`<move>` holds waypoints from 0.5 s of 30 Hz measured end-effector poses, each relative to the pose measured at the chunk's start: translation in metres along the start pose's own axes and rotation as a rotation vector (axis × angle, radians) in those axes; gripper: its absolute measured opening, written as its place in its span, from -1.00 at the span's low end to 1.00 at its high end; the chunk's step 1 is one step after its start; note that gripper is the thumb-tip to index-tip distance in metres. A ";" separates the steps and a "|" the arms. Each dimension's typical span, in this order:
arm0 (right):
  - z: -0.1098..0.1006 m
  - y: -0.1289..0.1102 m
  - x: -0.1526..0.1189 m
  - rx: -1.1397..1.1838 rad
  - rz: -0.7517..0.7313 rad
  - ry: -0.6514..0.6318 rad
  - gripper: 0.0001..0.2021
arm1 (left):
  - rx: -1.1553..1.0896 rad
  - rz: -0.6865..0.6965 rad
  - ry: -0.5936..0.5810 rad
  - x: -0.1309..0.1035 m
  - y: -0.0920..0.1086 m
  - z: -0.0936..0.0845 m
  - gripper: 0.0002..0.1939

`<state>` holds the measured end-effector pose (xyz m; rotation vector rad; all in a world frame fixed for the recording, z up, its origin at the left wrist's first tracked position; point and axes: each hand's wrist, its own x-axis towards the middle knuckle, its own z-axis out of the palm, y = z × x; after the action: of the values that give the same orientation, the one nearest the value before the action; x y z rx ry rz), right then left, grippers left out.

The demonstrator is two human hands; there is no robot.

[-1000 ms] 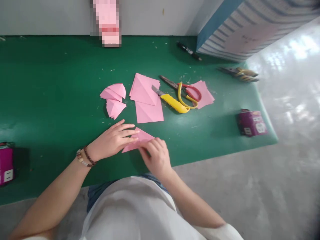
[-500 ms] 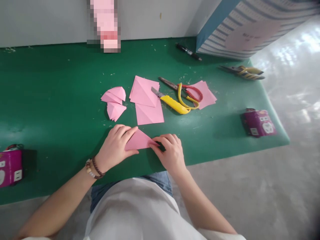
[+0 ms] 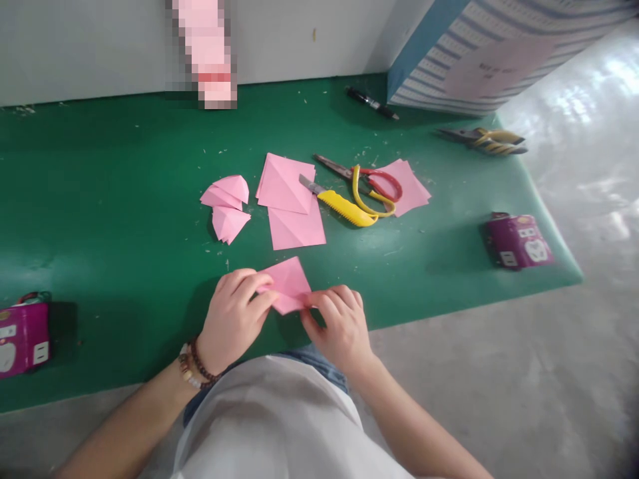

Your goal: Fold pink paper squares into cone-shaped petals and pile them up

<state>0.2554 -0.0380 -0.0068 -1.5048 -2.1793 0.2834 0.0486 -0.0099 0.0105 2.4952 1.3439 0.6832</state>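
Note:
A sheet of pink paper (image 3: 288, 283) is held between my two hands, low over the near part of the green table. My left hand (image 3: 238, 307) pinches its left corner between thumb and fingers. At the right corner, my right hand (image 3: 338, 322) has its thumb and forefinger closed on the paper. Just beyond lie creased pink paper squares (image 3: 294, 229), partly stacked. To their left are folded pink paper pieces (image 3: 228, 207) with curved edges.
A yellow utility knife (image 3: 347, 207) and scissors (image 3: 373, 185) lie over more pink paper (image 3: 412, 189). Farther off are a pen (image 3: 372, 103), pliers (image 3: 484, 140) and a striped box (image 3: 449, 66). Purple boxes stand at right (image 3: 519, 241) and left (image 3: 24, 338) on the green table (image 3: 124, 233).
The paper has gone from a narrow folded shape to a wider, more opened one, turned and drawn slightly nearer. My left hand has shifted from lying along it to pinching its corner.

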 end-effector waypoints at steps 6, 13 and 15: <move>-0.007 0.016 0.004 0.040 -0.251 -0.185 -0.74 | -0.335 -0.074 -0.082 -0.013 -0.017 0.002 -0.72; -0.004 0.036 0.016 0.083 -0.499 -0.187 -0.80 | -0.403 0.170 -0.174 -0.018 -0.033 0.002 -0.70; -0.003 0.040 0.016 0.050 -0.504 -0.171 -0.79 | -0.314 0.251 -0.170 -0.019 -0.033 0.003 -0.68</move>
<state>0.2853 -0.0081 -0.0173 -0.8861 -2.5731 0.2983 0.0176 -0.0073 -0.0111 2.4185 0.8043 0.6552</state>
